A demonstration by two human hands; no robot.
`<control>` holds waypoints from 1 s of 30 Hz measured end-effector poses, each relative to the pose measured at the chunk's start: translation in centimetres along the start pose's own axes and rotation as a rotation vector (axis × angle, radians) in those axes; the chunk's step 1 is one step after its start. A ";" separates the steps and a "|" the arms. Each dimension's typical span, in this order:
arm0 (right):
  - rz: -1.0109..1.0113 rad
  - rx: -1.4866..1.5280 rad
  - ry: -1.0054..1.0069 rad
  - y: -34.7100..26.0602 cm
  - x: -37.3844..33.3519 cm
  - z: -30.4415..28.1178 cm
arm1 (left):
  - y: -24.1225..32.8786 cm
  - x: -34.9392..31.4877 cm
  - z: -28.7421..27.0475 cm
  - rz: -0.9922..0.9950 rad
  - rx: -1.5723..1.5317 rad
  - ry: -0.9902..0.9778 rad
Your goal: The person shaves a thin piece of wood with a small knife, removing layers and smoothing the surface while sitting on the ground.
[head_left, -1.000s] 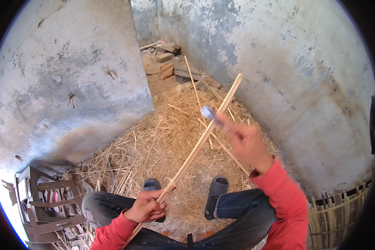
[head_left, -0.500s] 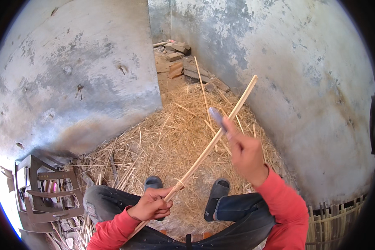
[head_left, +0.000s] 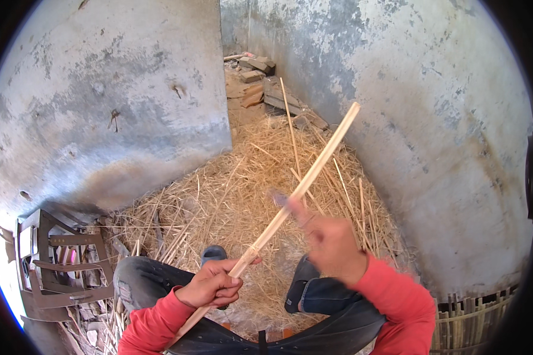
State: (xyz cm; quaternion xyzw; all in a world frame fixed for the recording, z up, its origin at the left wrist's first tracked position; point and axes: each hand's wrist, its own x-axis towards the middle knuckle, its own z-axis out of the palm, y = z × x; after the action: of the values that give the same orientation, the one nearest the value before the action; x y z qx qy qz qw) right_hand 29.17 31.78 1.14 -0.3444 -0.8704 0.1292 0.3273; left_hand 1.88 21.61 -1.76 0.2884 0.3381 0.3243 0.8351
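A long, pale bamboo strip [head_left: 321,161] slants from under my left forearm up toward the right, with a node ring near its middle. My left hand [head_left: 212,284] is closed around its lower part, over my left knee. In my right hand [head_left: 336,245], blurred by motion, is a knife [head_left: 280,197]. Its greyish blade lies across the strip, a little above the node, and shows only as a smear. The knife's handle is hidden in the closed fingers.
Bamboo shavings [head_left: 251,171] cover the floor around my sandalled feet. Bricks [head_left: 257,68] are piled in the far corner. A broken dark wooden frame [head_left: 71,266] stands at the left, and a slatted bamboo basket [head_left: 471,322] at the lower right. Plastered walls [head_left: 432,118] close in both sides.
My right hand and the knife have moved down and left along the strip, toward my left hand. The strip has turned slightly; my left hand still grips it.
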 end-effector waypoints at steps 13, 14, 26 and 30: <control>0.278 -0.082 0.459 8.3 3.0 -6.6 | -1.6 0.1 -0.1 -0.076 0.018 -0.161; 0.265 -0.111 0.511 9.1 2.8 -7.3 | -1.9 0.2 0.0 -0.087 0.031 -0.180; 0.313 0.169 0.076 2.2 0.1 -1.9 | -1.2 0.5 0.0 -0.094 0.001 -0.078; 0.108 0.120 -0.121 -1.9 -1.2 0.5 | -1.0 1.1 0.4 -0.091 -0.013 -0.092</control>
State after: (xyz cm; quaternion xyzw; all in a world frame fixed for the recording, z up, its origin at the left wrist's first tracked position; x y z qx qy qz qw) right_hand 28.50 29.52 1.00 -0.3621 -0.8595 0.2189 0.2869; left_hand 3.13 21.67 -2.58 0.2820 0.3100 0.2745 0.8655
